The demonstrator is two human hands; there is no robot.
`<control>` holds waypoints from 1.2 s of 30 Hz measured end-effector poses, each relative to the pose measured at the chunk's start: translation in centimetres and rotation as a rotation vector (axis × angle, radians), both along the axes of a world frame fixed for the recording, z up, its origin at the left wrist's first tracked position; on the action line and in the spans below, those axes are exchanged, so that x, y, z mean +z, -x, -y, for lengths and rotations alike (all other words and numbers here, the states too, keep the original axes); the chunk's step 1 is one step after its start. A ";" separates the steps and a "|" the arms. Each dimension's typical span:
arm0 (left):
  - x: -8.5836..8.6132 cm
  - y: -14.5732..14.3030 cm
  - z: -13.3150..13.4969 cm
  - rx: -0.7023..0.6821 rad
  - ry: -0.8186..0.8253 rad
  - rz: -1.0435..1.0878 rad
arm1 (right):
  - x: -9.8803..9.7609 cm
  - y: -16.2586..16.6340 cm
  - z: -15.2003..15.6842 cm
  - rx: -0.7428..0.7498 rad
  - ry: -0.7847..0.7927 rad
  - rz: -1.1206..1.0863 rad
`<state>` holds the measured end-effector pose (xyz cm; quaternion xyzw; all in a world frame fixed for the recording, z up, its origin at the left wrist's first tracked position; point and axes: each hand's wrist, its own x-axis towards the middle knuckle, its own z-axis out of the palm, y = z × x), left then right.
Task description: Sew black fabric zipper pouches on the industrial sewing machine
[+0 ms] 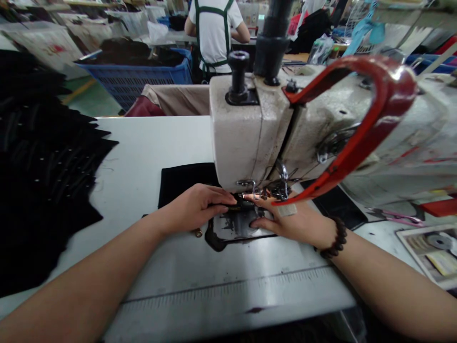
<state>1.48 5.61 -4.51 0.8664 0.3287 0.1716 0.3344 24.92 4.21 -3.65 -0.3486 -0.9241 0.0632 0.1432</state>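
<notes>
My left hand is at the sewing machine's metal plate, thumb and fingers closed on the near edge of a black fabric piece. My right hand lies on the other side of the needle area, index finger stretched toward the presser foot and thumb apart over the plate. A dark bead bracelet circles that wrist. The pale sewing machine head stands over both hands and, with its red curved bar, hides part of the fabric and of the right fingers.
A tall stack of black fabric pieces fills the left side. Pink-handled scissors and a small tray lie at right. A ruler scale runs along the near table. Behind are a blue crate and a person's back.
</notes>
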 end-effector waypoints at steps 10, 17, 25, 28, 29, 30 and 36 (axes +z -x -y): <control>0.2 0.1 -0.1 -0.022 -0.020 -0.033 | 2.7 -0.3 0.5 0.164 0.257 0.114; -0.2 -0.6 1.0 -0.099 -0.253 -0.192 | 4.1 -2.0 1.5 0.160 0.297 0.259; -0.8 -1.3 1.9 -0.184 -0.483 -0.300 | 3.9 -3.9 0.0 0.133 0.356 0.075; -1.3 -1.1 2.1 -0.187 -0.542 -0.322 | 2.8 -3.1 -0.1 0.059 0.211 0.012; -1.5 -1.1 2.1 -0.185 -0.562 -0.323 | 2.2 -2.4 0.1 0.065 0.136 0.011; -1.6 -1.1 2.1 -0.182 -0.575 -0.323 | 1.7 -1.7 0.3 0.066 0.056 0.012; -2.4 -1.1 2.2 -0.159 -0.580 -0.332 | -1.0 0.7 1.4 0.131 -0.110 0.075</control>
